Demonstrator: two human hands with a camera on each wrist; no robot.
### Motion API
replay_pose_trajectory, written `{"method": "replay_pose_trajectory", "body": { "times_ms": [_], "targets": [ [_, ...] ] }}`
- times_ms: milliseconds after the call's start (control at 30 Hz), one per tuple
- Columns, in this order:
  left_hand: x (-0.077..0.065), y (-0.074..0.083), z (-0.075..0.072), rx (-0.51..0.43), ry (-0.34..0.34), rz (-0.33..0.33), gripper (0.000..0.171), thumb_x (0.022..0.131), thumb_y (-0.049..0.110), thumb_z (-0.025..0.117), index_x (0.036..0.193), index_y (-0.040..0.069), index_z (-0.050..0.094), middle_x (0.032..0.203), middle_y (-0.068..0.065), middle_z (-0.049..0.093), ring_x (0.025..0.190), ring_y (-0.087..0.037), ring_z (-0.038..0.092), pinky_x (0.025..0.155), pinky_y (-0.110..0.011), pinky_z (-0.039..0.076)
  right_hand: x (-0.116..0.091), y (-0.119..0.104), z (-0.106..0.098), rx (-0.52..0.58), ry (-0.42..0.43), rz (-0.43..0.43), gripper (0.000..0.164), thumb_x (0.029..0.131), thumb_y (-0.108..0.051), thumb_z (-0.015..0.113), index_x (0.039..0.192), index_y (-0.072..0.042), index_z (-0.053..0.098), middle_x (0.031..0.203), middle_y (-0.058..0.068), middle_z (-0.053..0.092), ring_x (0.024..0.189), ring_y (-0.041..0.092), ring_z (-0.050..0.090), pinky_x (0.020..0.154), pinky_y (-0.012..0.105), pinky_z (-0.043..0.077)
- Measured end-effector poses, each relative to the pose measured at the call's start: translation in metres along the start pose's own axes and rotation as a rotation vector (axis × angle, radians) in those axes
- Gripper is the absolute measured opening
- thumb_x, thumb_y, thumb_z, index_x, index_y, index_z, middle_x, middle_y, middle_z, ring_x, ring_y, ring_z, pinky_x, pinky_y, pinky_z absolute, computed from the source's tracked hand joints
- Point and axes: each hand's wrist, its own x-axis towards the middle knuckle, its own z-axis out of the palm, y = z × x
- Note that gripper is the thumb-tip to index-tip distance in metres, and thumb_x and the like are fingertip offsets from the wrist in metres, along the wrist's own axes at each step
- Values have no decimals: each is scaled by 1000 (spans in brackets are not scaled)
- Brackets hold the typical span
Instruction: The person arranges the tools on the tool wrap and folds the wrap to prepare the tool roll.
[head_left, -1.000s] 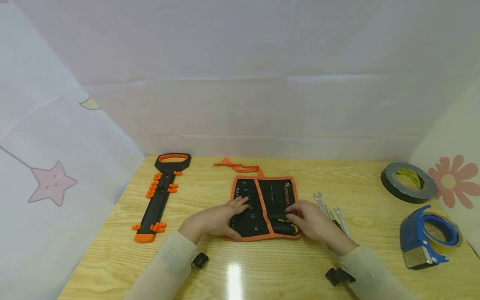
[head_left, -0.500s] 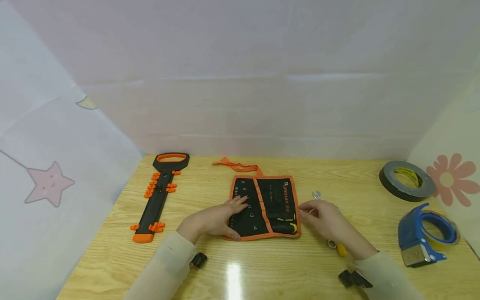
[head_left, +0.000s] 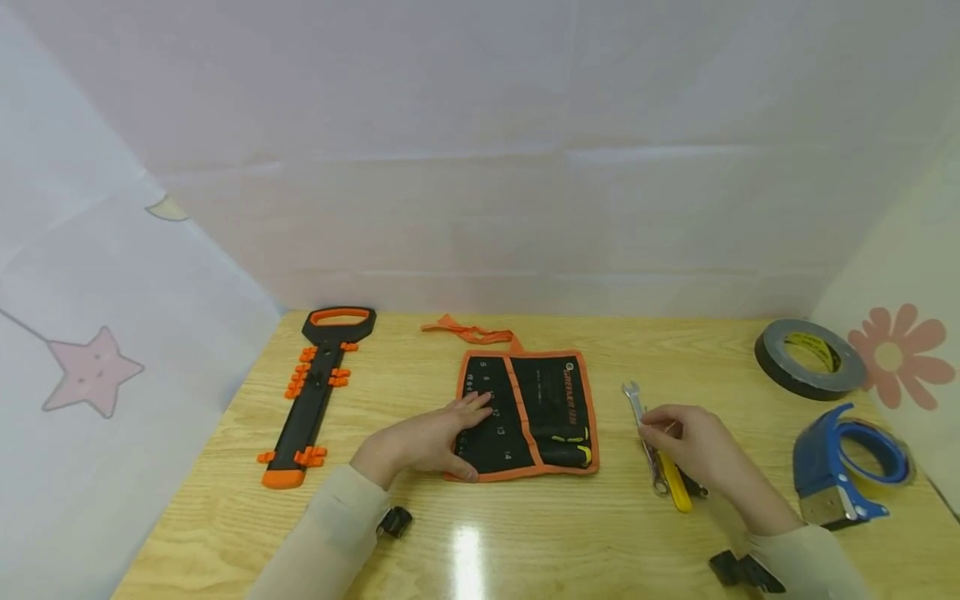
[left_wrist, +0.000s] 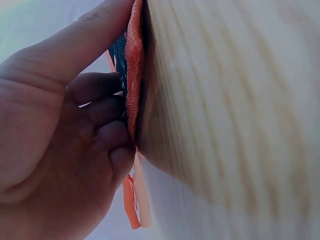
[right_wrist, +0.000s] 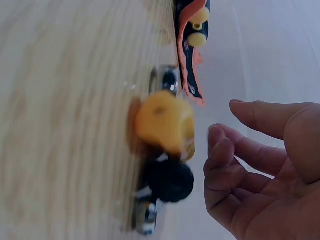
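Observation:
A black tool pouch (head_left: 547, 392) with orange edging and printed sizes lies flat on the table. My left hand (head_left: 431, 437) rests on its left side, fingers spread over the fabric and thumb at the lower edge. Yellow-tipped handles (head_left: 576, 455) fill its lower right pocket. To the right of the pouch my right hand (head_left: 697, 442) hovers over a small group of tools, partly hiding them. Among these are a wrench (head_left: 634, 400), a yellow handle (head_left: 678, 490) and a black handle (right_wrist: 170, 181). Thumb and fingers stand apart there, holding nothing.
A black rack with orange clips (head_left: 309, 408) lies at the left. On the right are a roll of grey tape (head_left: 772, 367) and a blue tape dispenser (head_left: 813, 467). An orange tie strap (head_left: 472, 333) trails behind the pouch. Sheet-covered walls border the table.
My right hand has left the pouch's right pocket and moved right, over the loose tools. The left hand has stayed on the pouch.

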Motion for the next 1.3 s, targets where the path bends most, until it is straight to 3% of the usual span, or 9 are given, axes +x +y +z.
{"method": "replay_pose_trajectory", "body": {
  "times_ms": [200,400,600,1000,1300],
  "targets": [
    [0,-1,-1,-9,-4,-1,103,91,36,89,172,15,30,184,3,8,171,-27,3,135,-54,24,2,6,-1,-38,-18,32,25,106,-21,71,119,-1,79,102,6,74,88,17,61,74,33,53],
    [0,0,-2,-10,-5,-7,103,91,35,89,172,16,30,184,4,8,171,-27,3,135,-54,25,6,8,3,-61,-29,45,24,104,-20,73,115,0,78,88,2,64,77,17,53,63,27,43],
    [0,0,-1,-12,-4,-15,103,90,35,90,172,16,30,184,4,8,171,-26,3,136,-54,24,8,7,5,-53,-30,52,19,102,-20,75,106,-2,77,80,2,59,68,16,52,56,27,42],
    [-1,2,-2,-12,-2,-13,102,90,34,90,172,14,31,184,4,9,171,-26,3,136,-53,22,14,6,8,-99,-8,80,20,97,-22,81,97,-2,77,75,3,61,61,15,53,54,28,44],
    [-1,2,-1,-8,-3,-12,102,90,34,90,172,15,31,184,4,9,171,-26,4,136,-53,23,16,6,12,-146,19,124,27,96,-25,83,79,-7,72,70,1,65,57,14,55,53,29,47]
  ]
}}
